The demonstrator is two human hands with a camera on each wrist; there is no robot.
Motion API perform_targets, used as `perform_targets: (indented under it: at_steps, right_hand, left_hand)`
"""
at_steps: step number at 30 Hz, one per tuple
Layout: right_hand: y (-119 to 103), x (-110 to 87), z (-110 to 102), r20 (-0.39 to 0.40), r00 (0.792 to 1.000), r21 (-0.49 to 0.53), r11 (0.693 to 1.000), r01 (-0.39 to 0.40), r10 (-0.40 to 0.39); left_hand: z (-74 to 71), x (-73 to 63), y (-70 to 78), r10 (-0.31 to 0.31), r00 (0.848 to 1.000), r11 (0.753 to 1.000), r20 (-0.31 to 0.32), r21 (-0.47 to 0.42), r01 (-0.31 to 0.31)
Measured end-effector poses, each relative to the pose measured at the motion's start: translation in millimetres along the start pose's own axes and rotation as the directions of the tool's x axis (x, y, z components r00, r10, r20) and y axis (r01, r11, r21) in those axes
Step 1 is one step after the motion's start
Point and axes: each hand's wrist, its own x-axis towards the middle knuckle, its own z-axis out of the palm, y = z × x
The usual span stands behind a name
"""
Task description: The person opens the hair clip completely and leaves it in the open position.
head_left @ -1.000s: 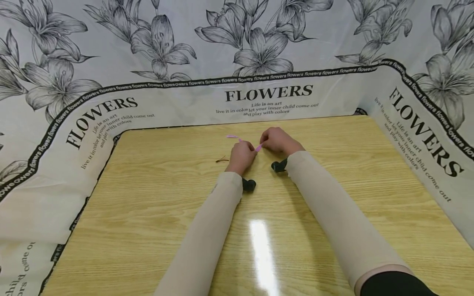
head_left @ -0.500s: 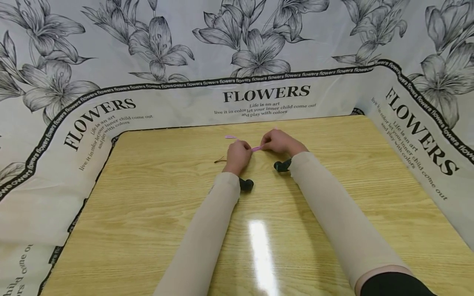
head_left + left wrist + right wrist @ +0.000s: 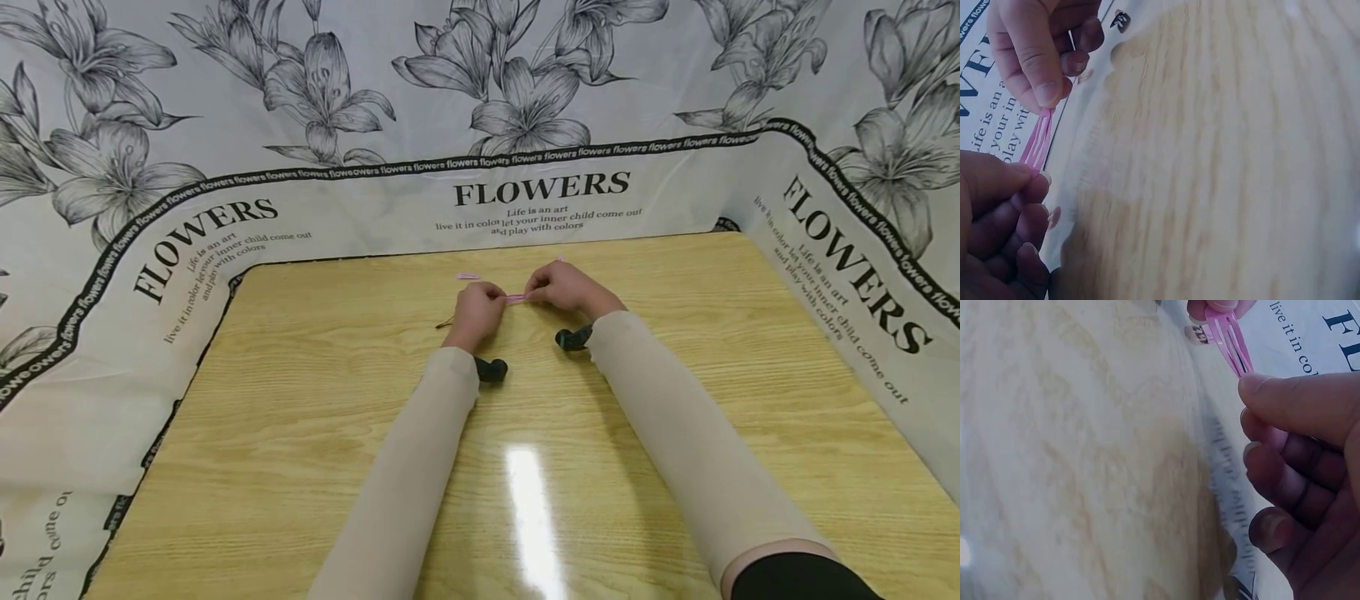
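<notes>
A pink snap hair clip (image 3: 515, 298) spans the small gap between my two hands over the far part of the table. My left hand (image 3: 477, 317) pinches its wider, rounded end between thumb and index finger. The narrow end is pinched by my right hand (image 3: 566, 287). In the left wrist view the slotted clip (image 3: 1037, 142) shows its long prongs lying close together. The right wrist view shows the same clip (image 3: 1230, 340) with a thin dark gap along one prong. Both ends are partly hidden under the fingertips.
Another pink clip (image 3: 468, 276) lies on the wooden table (image 3: 337, 400) beyond my left hand. A thin brown item (image 3: 445, 322) lies left of that hand, partly covered by it. A bit of pink (image 3: 560, 258) shows behind my right hand. Flower-printed cloth (image 3: 360, 208) borders the table.
My left hand has shifted slightly left. The clip, tilted between the hands a second ago, now lies nearly level between them. The pink bit behind my right hand has come into view.
</notes>
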Motion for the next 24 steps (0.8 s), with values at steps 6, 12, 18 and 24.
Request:
perform_targets:
  at_steps: [6,12,18,24]
  right_hand:
    - [0.6,-0.5,5.4,-0.041,0.999,0.056,0.998,0.012,-0.01]
    - [-3.2,-4.3,10.6,-0.082,0.997,0.122,0.992,0.007,0.003]
    - [-5.9,-8.8,15.8,-0.121,0.993,0.181,0.983,0.027,-0.005]
    - [-11.3,-12.6,18.8,-0.157,0.987,0.209,0.978,-0.002,0.035]
  left_hand:
    - [-4.6,-1.0,-4.0,0.017,1.0,1.0,0.004,-0.023,-0.017]
    - [-11.6,-3.4,-4.3,0.031,0.999,0.999,0.021,-0.015,-0.03]
    - [-18.0,-5.8,-5.3,0.032,0.999,0.999,0.031,-0.039,-0.031]
    - [-20.3,-6.6,-8.2,0.031,0.998,0.997,0.047,-0.072,-0.028]
